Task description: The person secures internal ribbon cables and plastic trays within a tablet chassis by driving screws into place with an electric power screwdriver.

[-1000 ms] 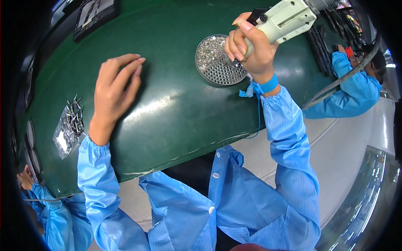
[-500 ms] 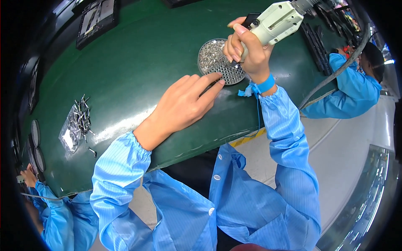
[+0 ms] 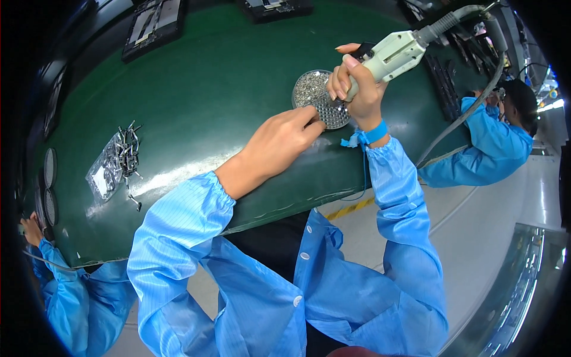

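Note:
A round dish (image 3: 312, 84) of small shiny screws lies on the green table. Its near part is a plate full of holes (image 3: 333, 113). My left hand (image 3: 286, 138) is at the dish's near left edge, thumb and fingers curled together; whatever they pinch, if anything, is too small or hidden to make out. In my right hand (image 3: 361, 83) is a pale electric screwdriver (image 3: 394, 57), fingers wrapped round its front end, body slanting up to the right. That hand is over the dish's right side and hides part of it, including the tool's tip.
A clear plastic bag (image 3: 105, 177) lies at the left beside a heap of small black and metal parts (image 3: 129, 152). Dark frames (image 3: 153, 27) rest along the far edge. The screwdriver's cable (image 3: 476, 106) hangs at the right. Co-workers in blue sit at both sides.
My left fingers, stretched out over the holed plate before, have drawn back and curled together at the dish's edge. My right hand keeps hold of the screwdriver. The whole view has shifted slightly.

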